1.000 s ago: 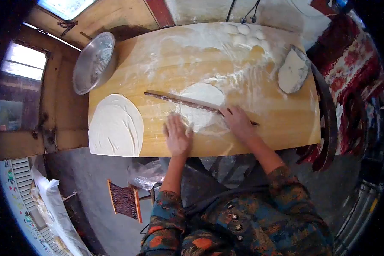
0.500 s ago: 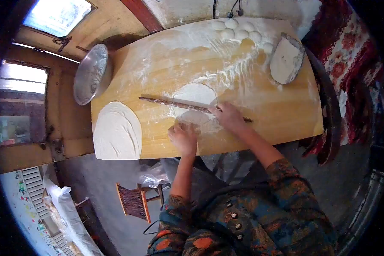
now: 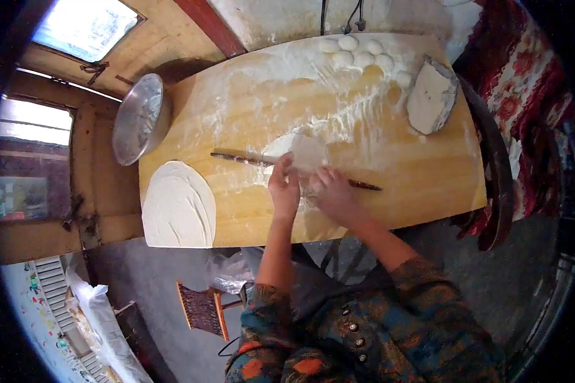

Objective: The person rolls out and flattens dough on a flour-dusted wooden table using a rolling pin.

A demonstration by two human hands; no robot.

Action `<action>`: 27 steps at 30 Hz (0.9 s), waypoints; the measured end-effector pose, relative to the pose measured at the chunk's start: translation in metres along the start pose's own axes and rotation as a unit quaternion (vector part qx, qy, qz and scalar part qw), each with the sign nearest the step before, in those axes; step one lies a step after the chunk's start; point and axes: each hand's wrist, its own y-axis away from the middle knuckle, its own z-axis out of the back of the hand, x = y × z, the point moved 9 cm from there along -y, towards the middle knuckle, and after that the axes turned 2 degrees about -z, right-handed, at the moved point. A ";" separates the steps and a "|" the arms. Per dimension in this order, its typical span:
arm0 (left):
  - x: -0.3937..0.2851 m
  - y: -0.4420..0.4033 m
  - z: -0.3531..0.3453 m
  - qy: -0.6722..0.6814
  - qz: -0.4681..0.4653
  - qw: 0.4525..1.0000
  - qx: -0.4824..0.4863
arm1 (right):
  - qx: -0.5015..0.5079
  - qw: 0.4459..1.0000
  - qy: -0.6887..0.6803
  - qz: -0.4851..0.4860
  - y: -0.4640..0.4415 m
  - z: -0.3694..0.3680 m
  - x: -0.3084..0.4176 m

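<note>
A thin round dough sheet [image 3: 309,150] lies on the floured board, with a greyish flap of it raised over the paler part. Under it and my hands runs a slim dark rolling pin [image 3: 231,156], whose right end shows beyond my right hand. My left hand [image 3: 283,185] is closed at the sheet's near left edge, thumb and fingers pinching the dough. Close beside it, my right hand [image 3: 333,195] has its fingers bent at the near right edge of the dough, above the pin. Its fingertips are partly hidden.
A larger rolled dough sheet [image 3: 179,207] lies at the board's left end, near a metal bowl [image 3: 140,118]. Several dough balls [image 3: 364,59] sit at the back right, beside a flour-filled bag or container [image 3: 430,99]. A small woven stool [image 3: 202,313] stands on the floor below.
My left hand has moved away from my body and up, carrying the near flap of dough over the pin. My right hand has shifted slightly left and nearer.
</note>
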 end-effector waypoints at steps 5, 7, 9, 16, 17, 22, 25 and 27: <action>-0.010 -0.007 -0.004 -0.446 -0.264 0.830 0.207 | 0.127 0.992 0.008 0.017 -0.036 -0.041 -0.011; -0.016 -0.007 -0.002 -0.452 -0.251 0.825 0.228 | 0.124 0.991 -0.024 0.052 -0.039 -0.028 -0.015; -0.025 0.002 -0.004 -0.429 -0.243 0.834 0.247 | 0.135 0.988 -0.033 0.070 -0.038 -0.008 -0.014; -0.014 0.085 0.004 -0.425 -0.239 0.838 0.245 | 0.226 0.962 0.111 0.102 0.049 -0.026 0.013; -0.018 0.096 0.004 -0.456 -0.237 0.825 0.237 | 0.216 0.966 0.114 0.086 0.064 -0.031 0.018; -0.005 0.131 0.012 -0.488 -0.184 0.819 0.237 | 0.186 0.979 0.075 0.027 0.086 -0.024 0.036; -0.004 0.123 0.013 -0.457 -0.164 0.842 0.235 | 0.202 0.974 0.099 0.009 0.075 -0.028 0.037; -0.004 0.102 0.014 -0.471 -0.165 0.839 0.217 | 0.197 0.975 0.100 -0.011 0.057 -0.042 0.027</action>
